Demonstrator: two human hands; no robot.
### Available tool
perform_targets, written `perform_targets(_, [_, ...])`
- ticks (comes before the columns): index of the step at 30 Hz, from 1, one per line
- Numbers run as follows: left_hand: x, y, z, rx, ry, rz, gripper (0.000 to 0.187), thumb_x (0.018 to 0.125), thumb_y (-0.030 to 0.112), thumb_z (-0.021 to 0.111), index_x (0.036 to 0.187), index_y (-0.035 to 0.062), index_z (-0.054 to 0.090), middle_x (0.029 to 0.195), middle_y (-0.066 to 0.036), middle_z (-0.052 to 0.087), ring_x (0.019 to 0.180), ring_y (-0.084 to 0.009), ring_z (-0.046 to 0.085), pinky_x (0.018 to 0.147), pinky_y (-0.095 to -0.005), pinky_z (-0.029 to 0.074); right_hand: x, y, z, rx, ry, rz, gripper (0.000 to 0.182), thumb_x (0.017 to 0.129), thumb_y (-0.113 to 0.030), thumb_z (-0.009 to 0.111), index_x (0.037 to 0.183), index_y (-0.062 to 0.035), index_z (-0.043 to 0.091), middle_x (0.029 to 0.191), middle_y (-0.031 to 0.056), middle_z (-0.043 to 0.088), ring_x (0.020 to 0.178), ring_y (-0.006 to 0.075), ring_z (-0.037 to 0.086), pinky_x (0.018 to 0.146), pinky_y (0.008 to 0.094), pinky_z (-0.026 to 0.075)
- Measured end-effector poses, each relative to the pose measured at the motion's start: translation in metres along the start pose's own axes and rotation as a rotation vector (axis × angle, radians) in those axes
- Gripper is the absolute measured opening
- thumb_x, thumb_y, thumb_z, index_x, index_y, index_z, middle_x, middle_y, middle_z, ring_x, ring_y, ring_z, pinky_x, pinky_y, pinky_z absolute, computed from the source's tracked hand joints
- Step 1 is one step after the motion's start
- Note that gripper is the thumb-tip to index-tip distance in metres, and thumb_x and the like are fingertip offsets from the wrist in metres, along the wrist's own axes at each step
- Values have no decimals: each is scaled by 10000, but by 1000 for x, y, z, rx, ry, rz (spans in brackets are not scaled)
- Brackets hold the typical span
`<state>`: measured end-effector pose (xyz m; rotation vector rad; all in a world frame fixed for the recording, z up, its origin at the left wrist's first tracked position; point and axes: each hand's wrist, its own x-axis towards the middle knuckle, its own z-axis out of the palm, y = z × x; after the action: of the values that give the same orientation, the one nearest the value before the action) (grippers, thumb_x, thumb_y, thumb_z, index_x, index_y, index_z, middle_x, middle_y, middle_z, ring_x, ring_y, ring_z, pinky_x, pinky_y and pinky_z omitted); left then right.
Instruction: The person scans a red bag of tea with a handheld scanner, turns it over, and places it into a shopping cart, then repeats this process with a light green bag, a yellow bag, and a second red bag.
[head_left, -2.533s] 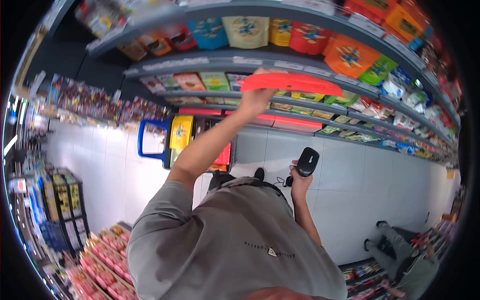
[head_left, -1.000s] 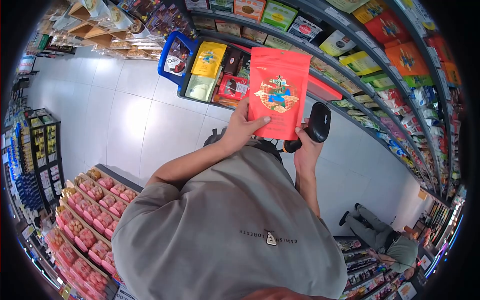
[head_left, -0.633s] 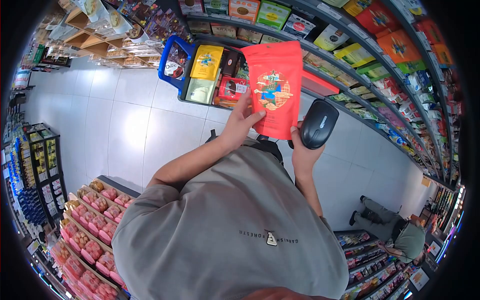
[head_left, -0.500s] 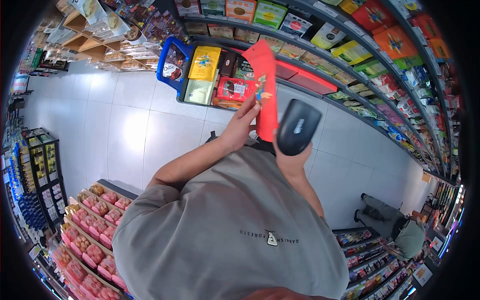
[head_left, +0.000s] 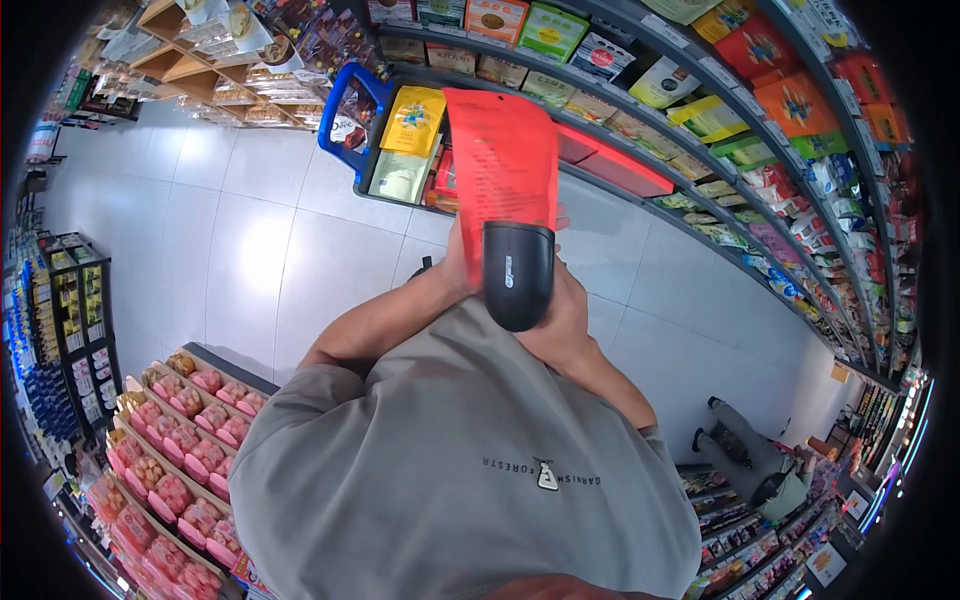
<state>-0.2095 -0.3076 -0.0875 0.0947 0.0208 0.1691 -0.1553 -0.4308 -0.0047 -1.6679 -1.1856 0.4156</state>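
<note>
A red snack pouch [head_left: 505,160] stands upright before me, its back with small print facing me. My left hand [head_left: 458,262] is closed round its lower left side, fingers mostly behind it. A black handheld barcode scanner [head_left: 518,285] is in the grip of my right hand [head_left: 563,325], and it overlaps the bottom of the pouch. Beyond the pouch is a dark cart with a blue handle [head_left: 327,125]. It carries a yellow pouch [head_left: 413,120], a pale green pouch [head_left: 400,175] and red packages [head_left: 443,180], partly hidden by the pouch.
Shelves of bagged snacks [head_left: 665,80] run along the far side and right. Pink-packed goods [head_left: 180,450] fill a tiered stand at lower left. A person [head_left: 750,460] is by the shelves at lower right. Tiled floor [head_left: 255,230] lies between.
The red pouch has turned from edge-on to show its printed back. My right hand has brought the scanner left, over the pouch's lower end.
</note>
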Motion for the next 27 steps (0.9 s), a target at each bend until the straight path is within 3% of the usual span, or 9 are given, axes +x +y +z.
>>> perform_targets(2, [2,4,1,48,-56,56,763,944,581,313,1468,32,234,1466,-231,321,1359,-370,321,1096,-480,317,-7,2,-4,-94,2,31,421,714,-67,760,1093,1,590,935,131,658,813,232,658,734,319,509])
perform_targets(4, [1,10,9,4,36,15,798,930,609,324,1472,32,218,1471,-240,307,1357,-376,324,1118,-486,282,-13,7,-9,-81,31,53,408,714,-63,758,1081,5,593,929,125,659,801,212,653,722,310,507])
perform_targets(6, [4,16,7,-137,56,-20,762,933,559,407,1476,56,223,1500,-229,252,1386,-363,270,1109,-523,286,-13,15,-11,-72,59,63,395,714,-59,756,1069,9,596,923,119,661,790,193,649,710,300,504])
perform_targets(8, [1,13,6,-132,121,-10,715,948,518,408,1463,48,251,1485,-231,283,1372,-359,303,1101,-509,310,-19,21,-14,-68,65,88,364,704,-51,758,1027,19,603,888,106,666,770,168,639,695,292,498])
perform_targets(10, [3,15,7,-34,116,36,633,985,460,335,1431,14,285,1418,-251,375,1305,-384,398,1089,-505,334,-21,20,-15,-55,34,177,336,705,-50,773,991,26,613,872,96,675,757,162,642,683,285,495])
perform_targets(19, [-1,18,20,-94,102,49,640,982,457,349,1424,-2,288,1411,-261,379,1303,-400,394,1094,-513,322,-24,26,-14,101,119,262,220,732,-51,782,891,23,647,806,62,684,720,117,634,673,269,496])
perform_targets(25, [-5,23,18,-145,66,10,664,976,488,338,1446,25,269,1444,-243,346,1329,-391,363,1093,-516,315,-29,19,-18,116,91,306,281,752,-22,752,1000,39,635,920,91,686,788,135,651,734,281,515])
perform_targets(27, [-6,24,9,-87,70,26,683,969,506,340,1450,28,264,1451,-239,339,1335,-388,354,1094,-518,312,-24,5,-33,284,1,431,391,735,-39,762,1081,46,601,982,133,669,804,158,659,712,288,518])
